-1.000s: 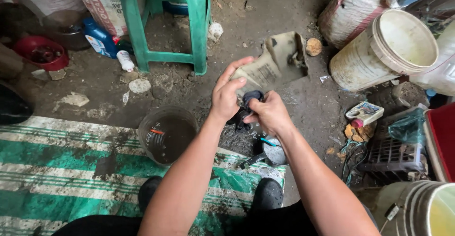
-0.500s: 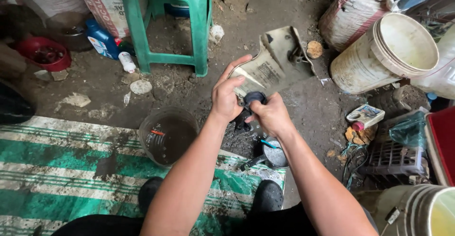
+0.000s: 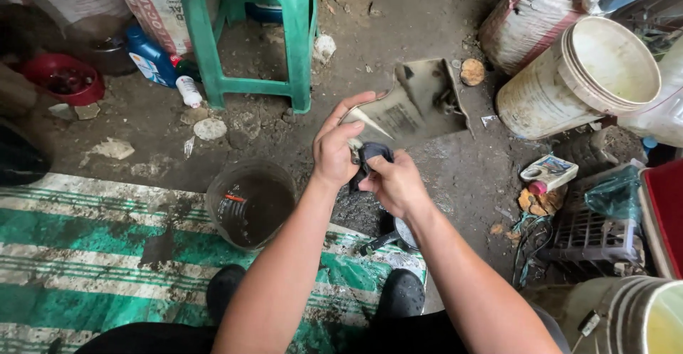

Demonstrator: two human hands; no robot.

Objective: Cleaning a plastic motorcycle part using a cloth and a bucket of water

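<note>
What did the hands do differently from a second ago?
The dirty flat plastic part in the left hand tipped flatter, so its face looks darker. The right hand slid slightly down and left, fingers pinching the dark cap piece. Nothing was let go; both hands keep their hold. The tub of dark liquid, green stool and white bucket stayed put.

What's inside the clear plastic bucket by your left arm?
The clear plastic bucket holds dark, murky liquid partway up. Its surface is opaque, so anything sunk below cannot be seen. An orange mark shows on the wall. The left hand is above and apart from it.
</note>
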